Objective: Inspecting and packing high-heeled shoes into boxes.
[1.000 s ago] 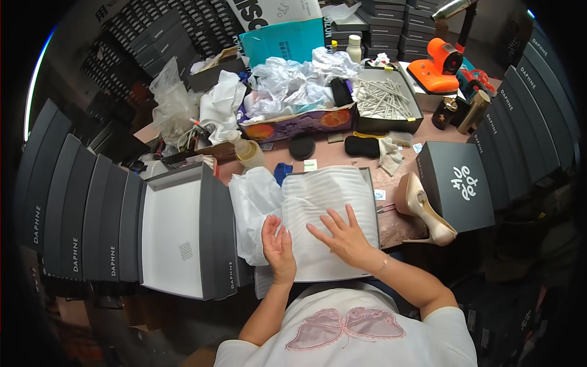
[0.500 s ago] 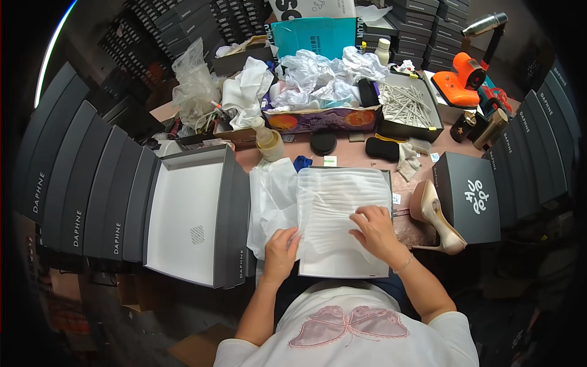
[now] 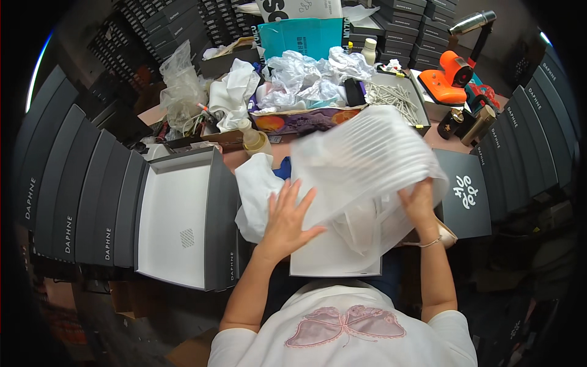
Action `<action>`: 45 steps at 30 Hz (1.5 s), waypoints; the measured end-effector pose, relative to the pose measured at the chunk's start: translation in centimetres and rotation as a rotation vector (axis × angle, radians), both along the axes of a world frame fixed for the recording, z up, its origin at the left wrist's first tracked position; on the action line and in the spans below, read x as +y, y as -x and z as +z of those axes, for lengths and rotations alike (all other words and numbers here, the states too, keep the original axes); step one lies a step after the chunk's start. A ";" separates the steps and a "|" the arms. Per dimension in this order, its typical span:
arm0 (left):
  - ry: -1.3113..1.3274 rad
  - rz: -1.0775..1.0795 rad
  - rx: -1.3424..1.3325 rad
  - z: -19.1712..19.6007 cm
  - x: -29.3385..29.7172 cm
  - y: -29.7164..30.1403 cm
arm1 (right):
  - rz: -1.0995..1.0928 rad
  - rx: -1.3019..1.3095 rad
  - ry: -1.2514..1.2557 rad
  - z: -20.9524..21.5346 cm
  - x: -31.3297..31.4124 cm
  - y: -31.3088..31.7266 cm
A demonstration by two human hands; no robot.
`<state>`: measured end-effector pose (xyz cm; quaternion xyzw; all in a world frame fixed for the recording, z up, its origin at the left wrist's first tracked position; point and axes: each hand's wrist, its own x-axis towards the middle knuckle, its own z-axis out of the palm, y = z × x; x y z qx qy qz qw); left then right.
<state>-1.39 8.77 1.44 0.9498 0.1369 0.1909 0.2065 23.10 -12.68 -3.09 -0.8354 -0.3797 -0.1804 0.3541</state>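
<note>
So my left grip (image 3: 286,221) is wide open, fingers spread, right by the near-left side of the ribbed white sheet (image 3: 382,147); can't tell if it's actually touching it. My right grip (image 3: 419,203) is clamped on that sheet, just the one, at its right side. It's raised up, spreading left and away from that grip, above one white-lined box (image 3: 333,266) by my lap. One cream shoe (image 3: 449,231) is mostly hidden behind my right wrist. Also one white paper (image 3: 252,192) beside my left grip, and one lettered dark box (image 3: 462,189) off right. Farther across the bench (image 3: 281,148): one squat bottle (image 3: 254,142), one orange device (image 3: 443,85).
</note>
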 end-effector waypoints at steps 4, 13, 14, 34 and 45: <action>0.011 0.314 0.179 -11.0 4.0 7.3 | -0.325 0.132 -0.189 1.4 -6.2 -3.5; 1.151 0.167 -0.043 -12.5 -5.7 1.4 | 0.465 0.136 0.510 -5.3 9.8 5.8; 1.418 0.244 0.018 -16.4 -6.4 0.5 | 0.456 0.212 0.608 -8.5 11.4 5.0; 0.824 0.389 -0.030 2.1 3.4 5.5 | 0.498 0.425 -0.033 9.6 1.6 -0.6; 0.471 0.424 0.000 4.4 3.7 6.4 | 0.557 0.496 0.597 -3.7 8.4 9.0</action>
